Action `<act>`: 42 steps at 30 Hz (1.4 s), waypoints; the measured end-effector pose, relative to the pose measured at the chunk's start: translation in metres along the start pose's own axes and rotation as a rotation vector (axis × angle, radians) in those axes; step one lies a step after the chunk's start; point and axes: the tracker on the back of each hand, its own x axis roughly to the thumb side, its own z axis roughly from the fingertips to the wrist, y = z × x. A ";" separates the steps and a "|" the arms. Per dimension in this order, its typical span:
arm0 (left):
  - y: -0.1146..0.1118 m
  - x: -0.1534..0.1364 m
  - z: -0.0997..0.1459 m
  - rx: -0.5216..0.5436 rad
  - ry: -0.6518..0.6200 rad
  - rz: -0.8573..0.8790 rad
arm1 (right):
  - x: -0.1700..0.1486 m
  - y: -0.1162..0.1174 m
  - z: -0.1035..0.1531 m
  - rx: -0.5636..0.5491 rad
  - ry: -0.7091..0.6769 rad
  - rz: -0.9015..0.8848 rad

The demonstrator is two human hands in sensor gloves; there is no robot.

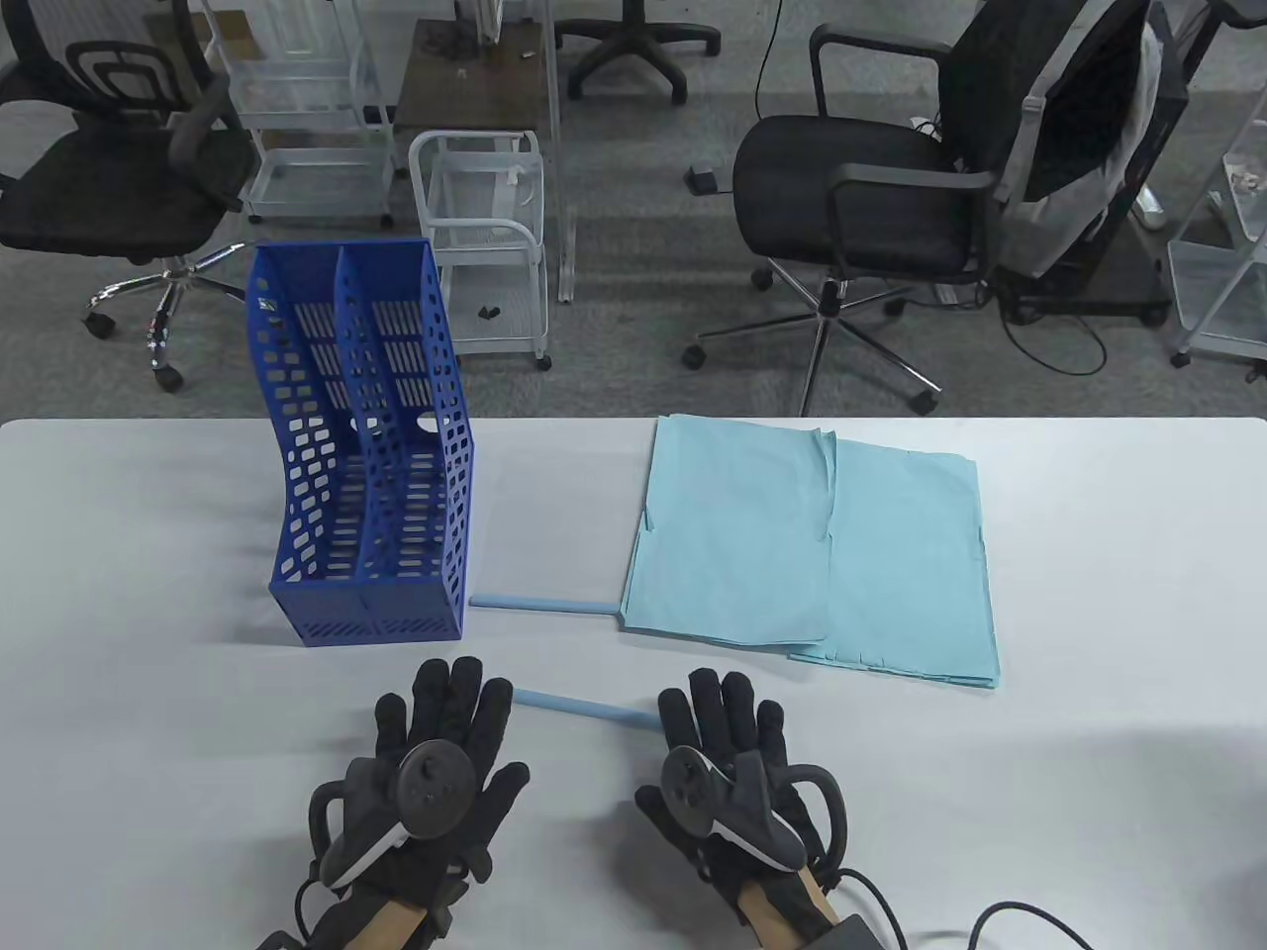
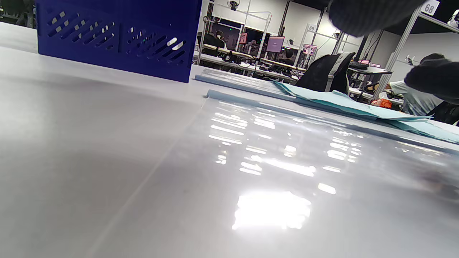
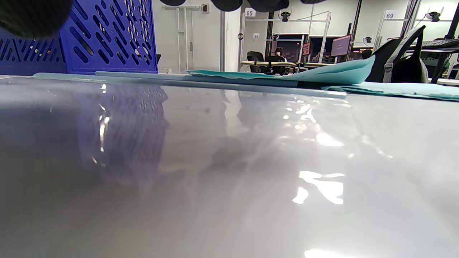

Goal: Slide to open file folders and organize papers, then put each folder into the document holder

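Our left hand (image 1: 428,782) and right hand (image 1: 730,777) lie flat, fingers straight, grasping nothing. The near blue slide bar (image 1: 586,708) runs crosswise between their fingertips; beyond it lie the papers (image 1: 812,549), right of the document holder (image 1: 364,445).

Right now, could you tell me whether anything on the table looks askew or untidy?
Yes: the blue papers right of the holder lie in two overlapping, uneven stacks with ragged edges. The near slide bar lies slanted between the left hand and right hand.
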 end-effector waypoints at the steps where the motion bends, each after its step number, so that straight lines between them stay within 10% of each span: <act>1: 0.001 0.000 0.001 0.005 -0.003 0.003 | 0.000 0.000 0.000 -0.001 0.001 -0.001; 11: 0.006 0.020 -0.016 0.020 -0.047 0.003 | -0.007 -0.017 0.006 -0.048 0.016 -0.028; 27: -0.024 0.057 -0.114 -0.406 -0.005 -0.230 | -0.023 -0.019 0.006 -0.015 0.055 -0.077; 37: -0.020 0.071 -0.135 -0.578 -0.005 -0.351 | -0.025 -0.018 0.006 -0.004 0.062 -0.093; 42: -0.019 0.070 -0.124 -0.494 -0.067 -0.374 | -0.032 -0.018 0.005 0.001 0.081 -0.128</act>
